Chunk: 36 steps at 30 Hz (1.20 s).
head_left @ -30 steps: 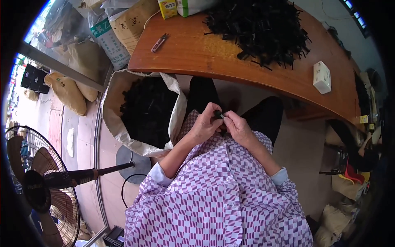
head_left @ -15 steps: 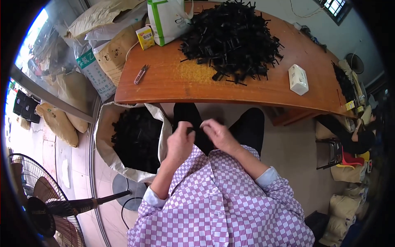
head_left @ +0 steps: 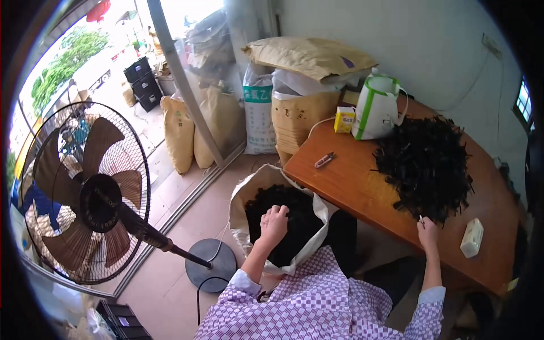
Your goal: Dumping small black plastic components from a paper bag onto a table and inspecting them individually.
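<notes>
My left hand (head_left: 274, 224) is over the open white woven sack (head_left: 318, 218), above the small black plastic parts (head_left: 300, 226) inside. Its fingers are bent and look slightly apart; their tips are partly hidden, and nothing shows in them. My right hand (head_left: 428, 233) reaches to the near edge of a large heap of black plastic parts (head_left: 422, 164) on the brown wooden table (head_left: 351, 175). Those fingers are pinched together at the heap, and what they hold is too small to make out.
Thread snips (head_left: 324, 160) lie at the table's left end, near a yellow box (head_left: 344, 120) and a white-green bag (head_left: 374, 113). A tissue pack (head_left: 471, 238) sits right. A standing fan (head_left: 102, 198) and its round base (head_left: 211, 266) are left; full paper sacks (head_left: 303, 122) stand behind.
My hands were close together over my lap and have parted: the left moved over the sack, the right out to the heap. The view has swung left.
</notes>
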Each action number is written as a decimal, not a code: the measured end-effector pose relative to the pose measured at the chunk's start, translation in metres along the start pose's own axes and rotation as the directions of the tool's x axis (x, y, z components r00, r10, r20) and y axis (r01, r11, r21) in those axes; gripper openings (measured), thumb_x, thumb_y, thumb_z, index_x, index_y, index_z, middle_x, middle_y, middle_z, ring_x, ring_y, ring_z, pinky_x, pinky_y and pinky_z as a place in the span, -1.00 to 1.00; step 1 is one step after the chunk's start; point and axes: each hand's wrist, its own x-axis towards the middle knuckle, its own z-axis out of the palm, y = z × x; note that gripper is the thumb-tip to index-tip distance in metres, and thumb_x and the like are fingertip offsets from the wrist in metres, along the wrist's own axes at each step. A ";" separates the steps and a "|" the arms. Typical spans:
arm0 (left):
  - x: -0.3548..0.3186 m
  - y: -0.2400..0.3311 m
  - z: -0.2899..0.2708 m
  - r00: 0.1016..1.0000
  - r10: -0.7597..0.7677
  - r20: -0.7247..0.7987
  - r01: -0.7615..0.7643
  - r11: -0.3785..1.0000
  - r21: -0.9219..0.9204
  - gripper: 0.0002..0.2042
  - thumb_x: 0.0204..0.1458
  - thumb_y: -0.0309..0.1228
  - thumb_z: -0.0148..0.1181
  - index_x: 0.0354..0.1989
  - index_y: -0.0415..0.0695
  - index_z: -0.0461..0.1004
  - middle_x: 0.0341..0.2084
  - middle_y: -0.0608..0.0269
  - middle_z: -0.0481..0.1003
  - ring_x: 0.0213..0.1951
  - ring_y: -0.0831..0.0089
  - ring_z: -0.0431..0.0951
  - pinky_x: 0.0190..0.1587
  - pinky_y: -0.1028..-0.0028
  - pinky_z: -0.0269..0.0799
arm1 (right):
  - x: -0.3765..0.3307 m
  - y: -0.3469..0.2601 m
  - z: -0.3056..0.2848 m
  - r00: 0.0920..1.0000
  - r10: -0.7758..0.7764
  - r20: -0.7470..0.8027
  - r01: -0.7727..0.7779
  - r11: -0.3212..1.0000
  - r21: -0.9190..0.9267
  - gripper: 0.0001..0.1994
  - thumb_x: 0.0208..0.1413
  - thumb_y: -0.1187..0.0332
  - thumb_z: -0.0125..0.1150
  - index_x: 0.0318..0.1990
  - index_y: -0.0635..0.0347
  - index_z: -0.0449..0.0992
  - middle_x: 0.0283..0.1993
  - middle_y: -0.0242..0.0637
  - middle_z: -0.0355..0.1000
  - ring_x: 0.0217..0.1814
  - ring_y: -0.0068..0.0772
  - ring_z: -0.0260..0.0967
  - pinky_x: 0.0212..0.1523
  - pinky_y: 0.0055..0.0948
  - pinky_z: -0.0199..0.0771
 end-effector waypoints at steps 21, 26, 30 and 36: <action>0.001 0.169 0.041 0.733 0.418 0.537 0.664 -0.267 -0.698 -0.40 0.05 -0.28 0.21 0.19 -0.21 0.09 -0.30 0.16 0.46 -0.39 0.54 0.50 -0.32 0.62 0.42 | -0.064 -0.168 0.028 0.972 -0.070 0.225 -0.128 0.648 0.751 -0.86 0.24 0.43 -0.06 -0.40 0.14 0.28 -0.46 -0.63 0.09 -0.46 -0.84 -0.05 -0.49 -0.76 -0.02; -0.017 0.165 0.039 0.722 0.489 0.490 0.677 -0.349 -0.648 -0.41 0.02 -0.41 0.22 0.19 -0.26 0.07 -0.26 0.17 0.41 -0.26 0.47 0.51 -0.17 0.53 0.50 | -0.093 -0.170 0.029 0.942 0.072 0.327 -0.323 0.455 0.830 -0.86 0.25 0.41 -0.06 -0.39 0.10 0.31 -0.53 -0.66 0.10 -0.55 -0.86 -0.03 -0.58 -0.77 -0.05; -0.014 0.150 0.037 0.705 0.526 0.476 0.693 -0.369 -0.619 -0.56 0.04 -0.49 0.17 0.10 -0.10 0.18 -0.26 0.14 0.47 -0.26 0.45 0.52 -0.20 0.53 0.50 | -0.094 -0.178 0.033 0.939 0.078 0.335 -0.327 0.506 0.798 -0.85 0.23 0.39 -0.04 -0.40 0.16 0.33 -0.57 -0.58 0.15 -0.57 -0.79 0.06 -0.59 -0.70 0.07; -0.018 0.150 0.046 0.668 0.526 0.526 0.733 -0.345 -0.587 -0.64 0.04 -0.48 0.18 0.01 -0.08 0.27 -0.30 0.06 0.51 -0.35 0.40 0.58 -0.30 0.57 0.55 | -0.110 -0.172 0.039 0.962 0.079 0.261 -0.261 0.539 0.801 -0.90 0.22 0.42 -0.02 -0.34 0.23 0.34 -0.52 -0.55 0.18 -0.48 -0.77 0.07 -0.48 -0.69 0.14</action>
